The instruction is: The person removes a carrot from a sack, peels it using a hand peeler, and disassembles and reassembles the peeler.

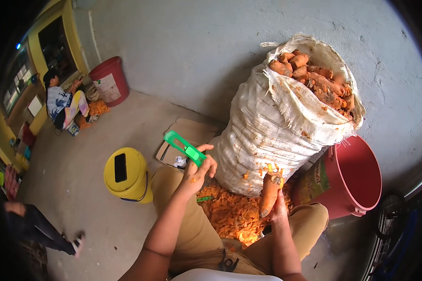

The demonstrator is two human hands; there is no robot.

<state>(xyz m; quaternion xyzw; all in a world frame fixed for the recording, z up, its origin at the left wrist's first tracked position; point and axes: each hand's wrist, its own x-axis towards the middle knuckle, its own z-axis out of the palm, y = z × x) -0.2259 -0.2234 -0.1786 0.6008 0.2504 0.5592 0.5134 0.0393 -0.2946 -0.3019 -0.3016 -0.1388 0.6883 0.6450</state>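
Note:
My left hand (197, 174) holds a green peeler (186, 148) by its lower end, the blade end pointing up and left. In my right hand (280, 206) is a large orange carrot (269, 193), held upright with its stem end up; part of its surface looks peeled. The peeler and the carrot are apart. Below and between my hands, a heap of orange peelings (229, 210) lies on the floor between my legs. Just beyond stands a white woven sack (262, 126), open at the top and full of unpeeled carrots (321, 84).
A red tub (358, 175) stands right of the sack. At the left are a yellow bucket (143, 182) with a phone (120, 167) on its lid and flattened cardboard (192, 133). Farther off, a person (61, 100) sits by a red bin (110, 82). Another person's leg (47, 229) shows lower left.

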